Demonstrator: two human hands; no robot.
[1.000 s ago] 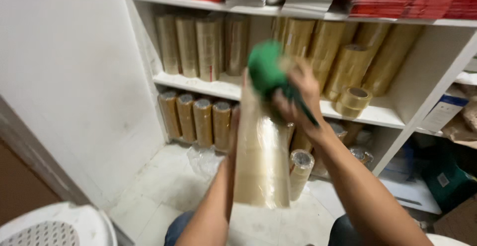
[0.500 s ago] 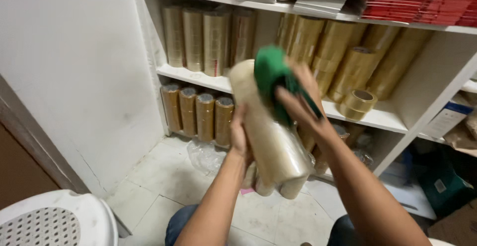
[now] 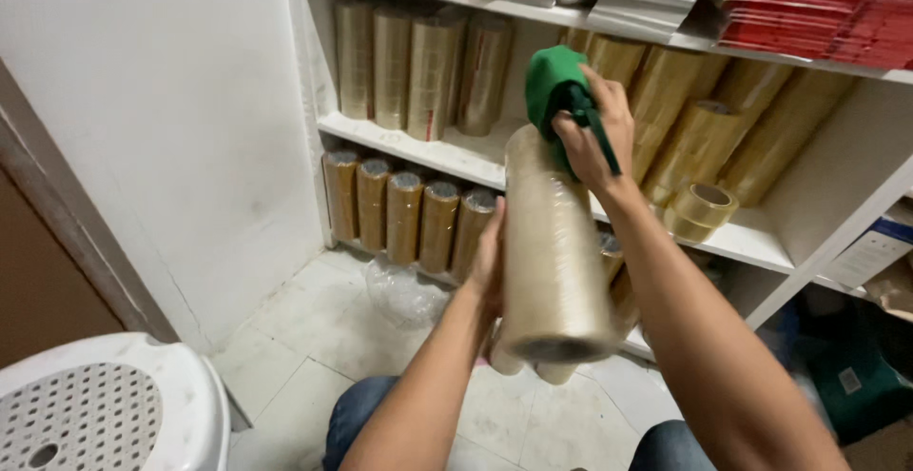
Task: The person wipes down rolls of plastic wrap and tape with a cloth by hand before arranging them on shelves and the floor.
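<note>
Head view: left hand grips a wrapped sleeve of tape rolls before the white shelf, now tilted more upright, as right-hand fingers, closed on a green cloth, wipe its top.

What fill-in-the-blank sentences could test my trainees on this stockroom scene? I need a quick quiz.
1. The right hand presses a ____ cloth on the tape pack.
2. The left hand grips the pack's ____.
3. The single tape roll lies on a ____.

Missing words: green; side; shelf
</note>
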